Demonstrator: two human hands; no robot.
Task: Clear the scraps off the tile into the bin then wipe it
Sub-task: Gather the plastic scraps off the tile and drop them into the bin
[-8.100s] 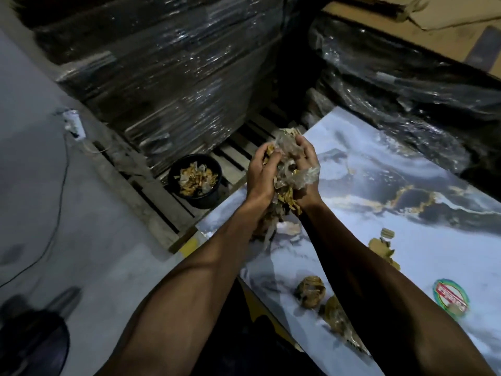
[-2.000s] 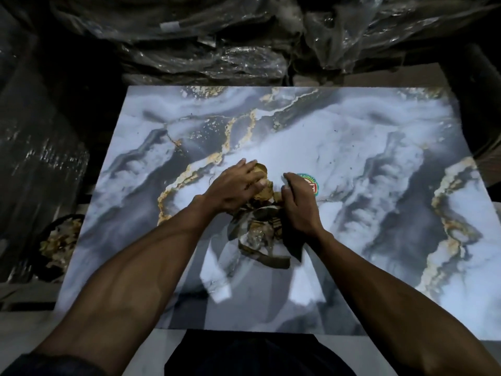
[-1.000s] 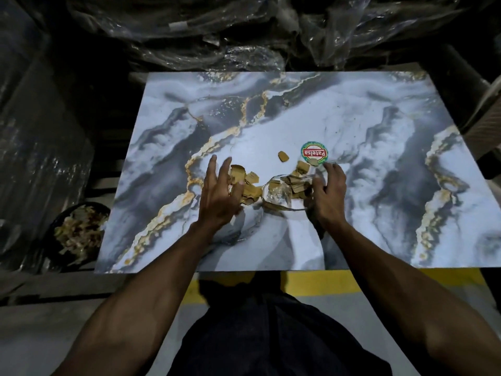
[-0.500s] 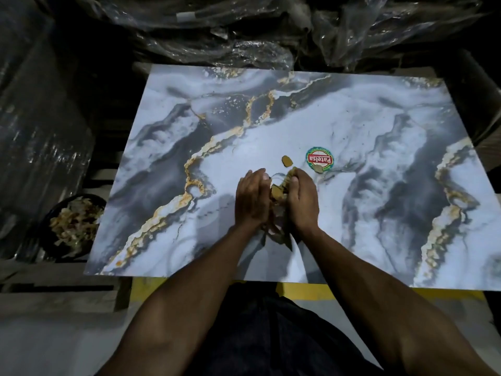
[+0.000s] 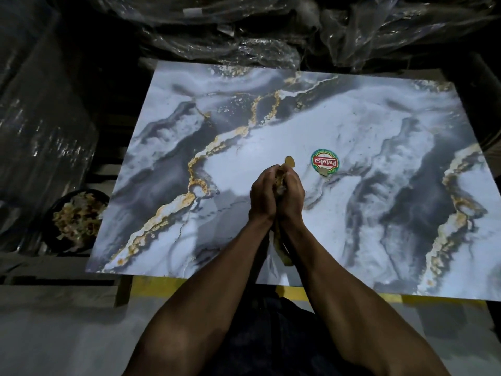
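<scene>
Most of the scraps (image 5: 279, 183) are buried between the left hand (image 5: 262, 195) and the right hand (image 5: 292, 195), so only slivers peek out above and below the wrists. At the left of the frame, the tile (image 5: 379, 137) covers the bin (image 5: 73, 221) on its right side. The tile's lower right corner runs off the frame edge. The sticker (image 5: 324, 162) has small print too tiny to read.

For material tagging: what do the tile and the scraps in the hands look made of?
Tile: seemingly glazed ceramic or porcelain, glossy; printed marble veining with gold lines, sheen and reflections. Scraps: apparently tan cardboard bits mixed with clear plastic film, crumpled between both hands.
</scene>
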